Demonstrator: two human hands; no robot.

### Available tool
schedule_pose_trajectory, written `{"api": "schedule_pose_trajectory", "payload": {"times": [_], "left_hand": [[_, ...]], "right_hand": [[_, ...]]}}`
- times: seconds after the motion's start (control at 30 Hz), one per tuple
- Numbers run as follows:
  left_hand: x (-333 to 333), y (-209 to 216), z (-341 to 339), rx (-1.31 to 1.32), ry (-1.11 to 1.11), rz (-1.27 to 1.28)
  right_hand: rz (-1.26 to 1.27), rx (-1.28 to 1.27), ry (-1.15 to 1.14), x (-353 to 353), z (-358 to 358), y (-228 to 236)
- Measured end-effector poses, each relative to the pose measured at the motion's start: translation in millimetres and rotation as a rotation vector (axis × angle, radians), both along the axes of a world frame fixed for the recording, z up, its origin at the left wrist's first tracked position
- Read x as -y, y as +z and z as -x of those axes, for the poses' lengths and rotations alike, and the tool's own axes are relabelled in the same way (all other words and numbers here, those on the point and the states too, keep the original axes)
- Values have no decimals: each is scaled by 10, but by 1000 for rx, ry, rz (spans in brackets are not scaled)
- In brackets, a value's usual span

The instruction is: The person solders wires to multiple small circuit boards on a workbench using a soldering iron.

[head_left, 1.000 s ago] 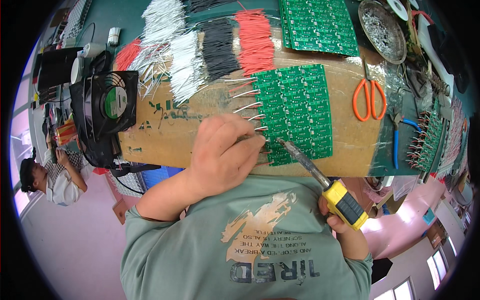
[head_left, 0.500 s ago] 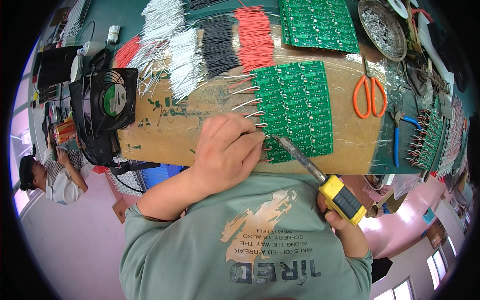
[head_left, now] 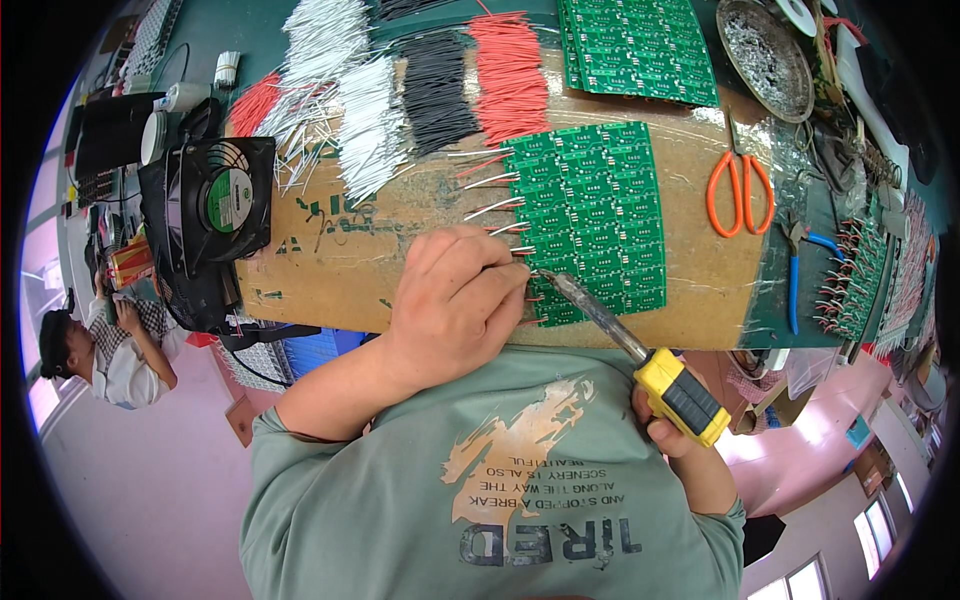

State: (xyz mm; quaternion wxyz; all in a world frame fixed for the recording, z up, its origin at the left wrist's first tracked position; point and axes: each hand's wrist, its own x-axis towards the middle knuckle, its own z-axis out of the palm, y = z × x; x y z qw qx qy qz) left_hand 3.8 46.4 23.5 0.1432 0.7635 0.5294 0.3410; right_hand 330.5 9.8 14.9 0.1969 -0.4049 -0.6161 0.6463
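Board: here it is, a rectangular green printed-circuit panel [head_left: 605,220], flat on a worn tan work sheet [head_left: 700,290], clock centre for everything below.
Wires: short red and white insulated leads [head_left: 490,182] poke out past its edge, around 9 o'clock.
Iron: in from 5 o'clock slants a yellow-and-black soldering iron [head_left: 657,374], tip at the panel's 8 o'clock side, right beside the other hand's fingertips; contact is too fine to call.
Left hand: at 8 o'clock, the left hand [head_left: 452,305] has thumb and forefinger pressed together at the edge; what they pinch is hidden.
Right hand: at 5 o'clock, the right hand [head_left: 662,433] has its fingers curled around the handle.
Bundles: red wire pile [head_left: 510,85] at 11, black wire pile [head_left: 438,95] just left of it.
Tools: orange-handled scissors [head_left: 745,195] at 3.
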Motion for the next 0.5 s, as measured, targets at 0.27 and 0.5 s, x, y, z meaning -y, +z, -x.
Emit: {"api": "schedule_pose_trajectory", "payload": {"times": [0.27,0.5], "left_hand": [[-6,20,1,1,-3,4],[-13,13,2,-3,-2,-3]], "right_hand": [[9,-14,-5,80,-70,-69],[100,-274,-214,174,4,-113]]}}
